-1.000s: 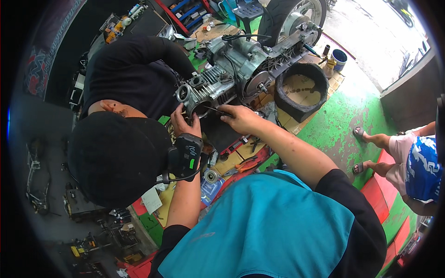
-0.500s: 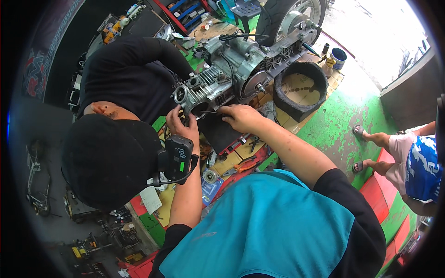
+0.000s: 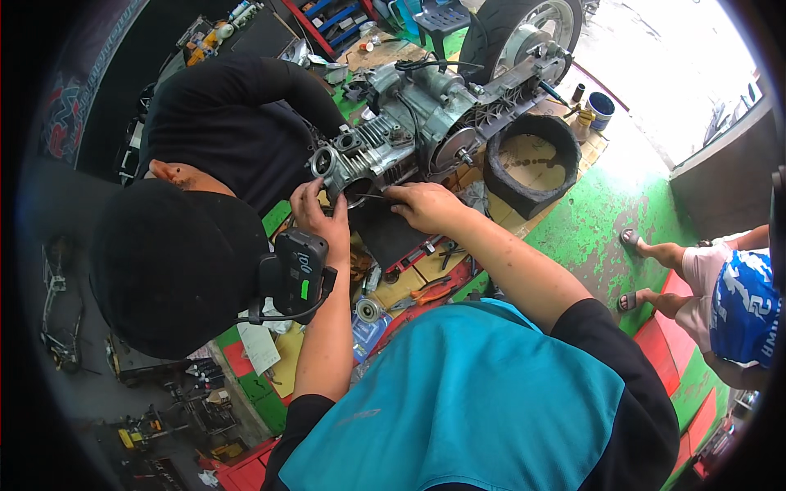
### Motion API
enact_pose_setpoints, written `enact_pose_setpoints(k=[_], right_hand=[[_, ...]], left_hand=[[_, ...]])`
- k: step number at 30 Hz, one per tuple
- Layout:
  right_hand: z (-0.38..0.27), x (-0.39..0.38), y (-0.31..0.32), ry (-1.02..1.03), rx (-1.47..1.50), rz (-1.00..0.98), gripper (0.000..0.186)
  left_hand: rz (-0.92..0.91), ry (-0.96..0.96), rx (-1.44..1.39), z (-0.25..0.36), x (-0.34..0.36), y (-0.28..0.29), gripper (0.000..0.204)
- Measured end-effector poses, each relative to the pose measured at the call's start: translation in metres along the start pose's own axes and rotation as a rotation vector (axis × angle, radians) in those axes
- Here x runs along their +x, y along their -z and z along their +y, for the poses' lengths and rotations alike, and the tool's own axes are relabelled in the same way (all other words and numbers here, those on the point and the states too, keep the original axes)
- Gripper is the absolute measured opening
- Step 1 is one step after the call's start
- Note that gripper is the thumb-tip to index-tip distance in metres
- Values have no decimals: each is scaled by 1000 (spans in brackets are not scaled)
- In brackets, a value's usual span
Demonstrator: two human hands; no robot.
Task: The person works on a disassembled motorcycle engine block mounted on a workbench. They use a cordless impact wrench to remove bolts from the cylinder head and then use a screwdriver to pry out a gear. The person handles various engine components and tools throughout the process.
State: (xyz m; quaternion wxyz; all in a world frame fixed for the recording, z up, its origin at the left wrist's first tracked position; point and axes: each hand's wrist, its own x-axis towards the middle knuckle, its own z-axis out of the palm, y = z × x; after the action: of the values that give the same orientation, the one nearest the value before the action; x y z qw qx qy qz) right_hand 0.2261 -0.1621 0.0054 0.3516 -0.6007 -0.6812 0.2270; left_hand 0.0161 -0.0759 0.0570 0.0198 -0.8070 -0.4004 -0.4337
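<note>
A scooter engine lies on the bench with its finned cylinder end toward me. My left hand has its fingers and thumb against the edge of that end, gripping it beside the round opening. Between the closed thumb and fingers of my right hand is a thin metal rod; its tip points left into the opening. What kind of tool it is cannot be made out. A co-worker in black leans in from the left, one arm reaching behind the engine, that hand hidden.
The co-worker's cap and a black device are close to my left forearm. Pliers, a round metal part and paper lie nearer. A black ring-shaped container stands right; another person stands beyond.
My left hand has shifted slightly, its thumb now raised nearer the opening. The co-worker's head has moved a little to the left. My right hand stays with the rod at the opening.
</note>
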Motion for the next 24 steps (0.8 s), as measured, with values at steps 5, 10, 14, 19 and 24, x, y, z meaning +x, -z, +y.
enact_pose_setpoints(k=[5, 10, 14, 19, 24], right_hand=[[9, -7, -7, -18, 92, 1, 40], [4, -9, -19, -105, 288, -49, 40], [5, -5, -37, -36, 525, 33, 40], [-7, -7, -27, -82, 438, -36, 39], [-16, -42, -16, -170, 450, -139, 37]], left_hand=[[-24, -31, -44, -8, -3, -3, 47], [-5, -90, -10, 2, -1, 1, 43], [-71, -100, 4, 2, -17, 7, 31], [-70, -182, 55, 6, -19, 16, 28], [-185, -6, -97, 21, -49, 29, 20]])
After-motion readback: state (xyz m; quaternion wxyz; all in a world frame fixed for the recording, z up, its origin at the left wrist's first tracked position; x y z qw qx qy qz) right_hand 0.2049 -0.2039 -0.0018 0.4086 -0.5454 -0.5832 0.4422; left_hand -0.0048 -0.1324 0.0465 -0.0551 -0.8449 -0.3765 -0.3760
